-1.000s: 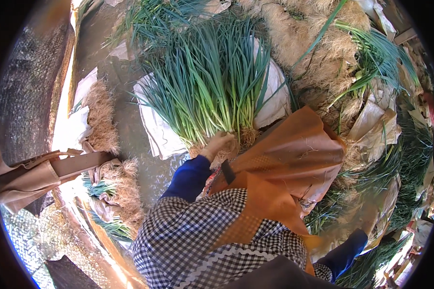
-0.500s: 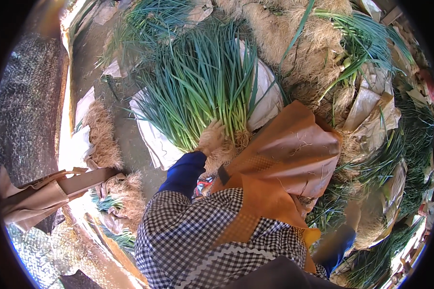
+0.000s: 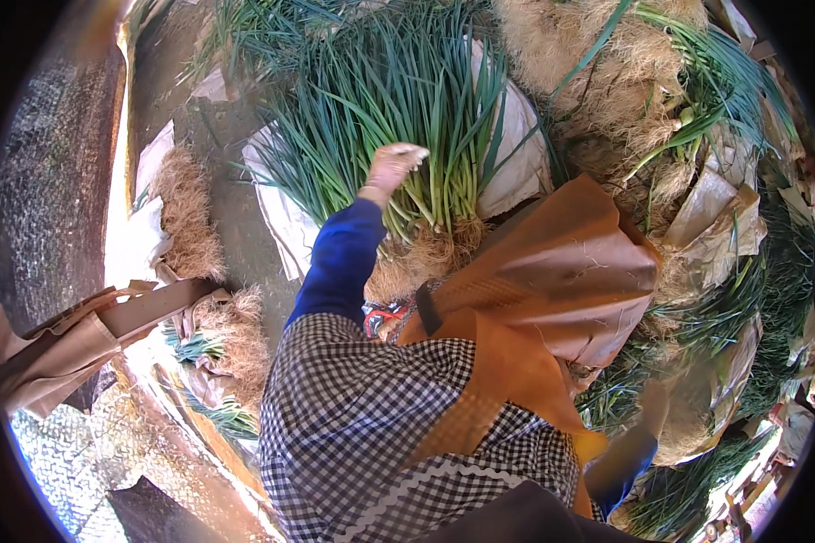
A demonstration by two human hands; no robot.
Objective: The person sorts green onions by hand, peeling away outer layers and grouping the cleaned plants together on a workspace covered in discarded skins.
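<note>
A large fanned bunch of spring onions [image 3: 398,100] lies in front of me, green leaves pointing away and pale stalks toward me. Its tan roots [image 3: 421,255] sit near my knees, and white sheeting [image 3: 519,172] shows on both sides under it. Over the stalks, toward their left side, is my left hand [image 3: 395,168]; its fingers reach right and look slightly apart, with pale fingertips and nothing visible gripped. Out at the lower right, my right hand [image 3: 654,405] is a blur beside more onions and roots, so its fingers cannot be made out.
A brown apron [image 3: 552,271] covers my lap. Heaps of rooty onions [image 3: 598,72] lie at the far right, with more green leaves [image 3: 770,290] along the right side. Root clumps [image 3: 186,217] and a wooden beam wrapped in brown material [image 3: 109,335] are on the left.
My left hand has lifted off the lower stalks and moved farther away from me, up along the bunch. The right hand stays at the lower right, still blurred. The view has shifted slightly.
</note>
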